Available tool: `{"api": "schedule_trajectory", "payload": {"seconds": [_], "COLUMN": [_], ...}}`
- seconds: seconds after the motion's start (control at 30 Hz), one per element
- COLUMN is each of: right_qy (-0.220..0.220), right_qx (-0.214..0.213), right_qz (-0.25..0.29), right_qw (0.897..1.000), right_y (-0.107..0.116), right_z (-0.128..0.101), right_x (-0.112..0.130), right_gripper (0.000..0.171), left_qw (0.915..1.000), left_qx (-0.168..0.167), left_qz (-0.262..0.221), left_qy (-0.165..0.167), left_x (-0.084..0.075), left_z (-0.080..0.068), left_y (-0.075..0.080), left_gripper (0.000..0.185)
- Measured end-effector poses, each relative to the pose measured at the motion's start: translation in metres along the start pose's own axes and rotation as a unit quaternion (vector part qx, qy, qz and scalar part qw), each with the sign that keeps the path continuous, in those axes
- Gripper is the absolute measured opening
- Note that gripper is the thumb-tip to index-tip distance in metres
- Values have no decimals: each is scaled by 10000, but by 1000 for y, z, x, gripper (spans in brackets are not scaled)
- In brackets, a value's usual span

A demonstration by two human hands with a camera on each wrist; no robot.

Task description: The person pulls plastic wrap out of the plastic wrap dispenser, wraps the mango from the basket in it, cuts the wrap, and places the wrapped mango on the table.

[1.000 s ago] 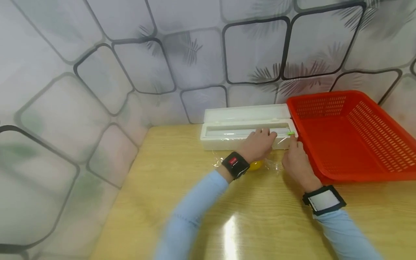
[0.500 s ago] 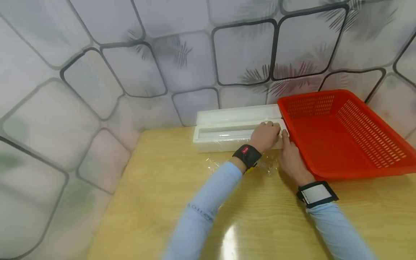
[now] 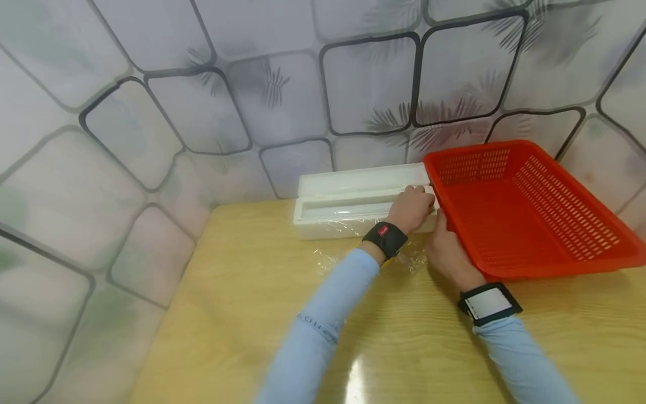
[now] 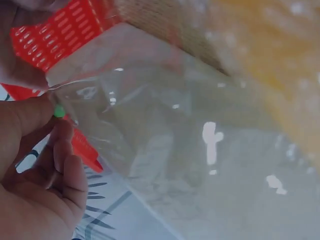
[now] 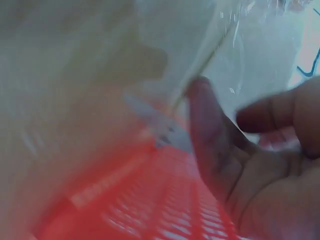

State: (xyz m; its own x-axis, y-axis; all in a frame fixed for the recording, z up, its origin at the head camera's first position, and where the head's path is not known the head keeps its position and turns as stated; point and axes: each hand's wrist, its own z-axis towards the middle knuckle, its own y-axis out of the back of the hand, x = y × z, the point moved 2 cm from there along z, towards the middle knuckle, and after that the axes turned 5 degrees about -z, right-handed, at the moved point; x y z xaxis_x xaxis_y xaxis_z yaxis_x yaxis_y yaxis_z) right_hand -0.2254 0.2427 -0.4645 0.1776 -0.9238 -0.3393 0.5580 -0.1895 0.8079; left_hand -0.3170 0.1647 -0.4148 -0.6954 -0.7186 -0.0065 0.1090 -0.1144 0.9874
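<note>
1. My left hand (image 3: pixel 411 207) rests on the right end of the white cling-film dispenser box (image 3: pixel 348 210), fingers (image 4: pixel 62 150) curled over the front edge. In the left wrist view the thumb and forefinger seem to pinch a small green tab (image 4: pixel 59 111), probably the slide cutter; the grip looks set to work along the slot.

2. My right hand (image 3: pixel 444 249) sits just beside the box's right end, between it and the red basket (image 3: pixel 530 219). Its thumb (image 5: pixel 202 120) lies straight along the edge of the film; the other fingers are loosely bent. Whether they pinch the film I cannot tell; the wrist view is blurred.

3. The box lies lengthwise against the patterned wall (image 3: pixel 202 112), lid (image 3: pixel 360 178) swung open toward the wall. That leaves the slot facing me, so the sheet draws toward my side.

4. A sheet of clear film (image 3: pixel 348 255) runs from the box down onto the tabletop (image 3: pixel 227 314) and lies crinkled under my left wrist. The left wrist view shows it stretched and glossy, with something yellow (image 4: pixel 280 60) blurred beneath it; what this is I cannot say.

5. The basket touches or nearly touches the box's right end. It stands close enough to reach without shifting either arm.

6. Both wrists carry black bands over light blue sleeves (image 3: pixel 323 325).
</note>
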Motion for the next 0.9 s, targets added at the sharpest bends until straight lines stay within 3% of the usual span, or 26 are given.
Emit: {"api": "schedule_trajectory", "payload": {"seconds": [0.07,0.1,0.13,0.2,0.27,0.33,0.4,0.6,0.9], "right_qy": [825,1107,1193,709,81,-533,-856,-1059,-1192], "right_qx": [-73,-184,-209,-214,-120,34,361,1255,1508], "right_qz": [-1326,-1693,-1713,-760,428,1497,1937,2090,2253], "right_qw": [9877,9792,9778,9944,9990,9873,9766,9640,9551], "right_y": [3,4,5,6,8,8,9,15,21], "right_z": [-1,-2,-3,-4,-5,-5,-3,3,4], "right_x": [1,2,4,5,7,9,11,11,9], "right_gripper": [18,19,19,28,45,51,46,39,55], "left_qw": [10000,9999,9998,9993,9986,9981,9975,9982,9990], "left_qx": [15,61,113,212,287,323,378,533,237], "left_qz": [-62,-119,-163,-283,-413,-474,-551,-110,238], "left_qy": [9,3,-13,-72,-152,-243,-246,-266,-295], "left_x": [2,3,4,5,6,7,7,5,17], "left_z": [-1,-1,-1,-1,0,2,3,2,-3], "left_y": [1,1,2,4,6,8,11,13,9], "left_gripper": [16,17,17,18,19,19,18,18,18]}}
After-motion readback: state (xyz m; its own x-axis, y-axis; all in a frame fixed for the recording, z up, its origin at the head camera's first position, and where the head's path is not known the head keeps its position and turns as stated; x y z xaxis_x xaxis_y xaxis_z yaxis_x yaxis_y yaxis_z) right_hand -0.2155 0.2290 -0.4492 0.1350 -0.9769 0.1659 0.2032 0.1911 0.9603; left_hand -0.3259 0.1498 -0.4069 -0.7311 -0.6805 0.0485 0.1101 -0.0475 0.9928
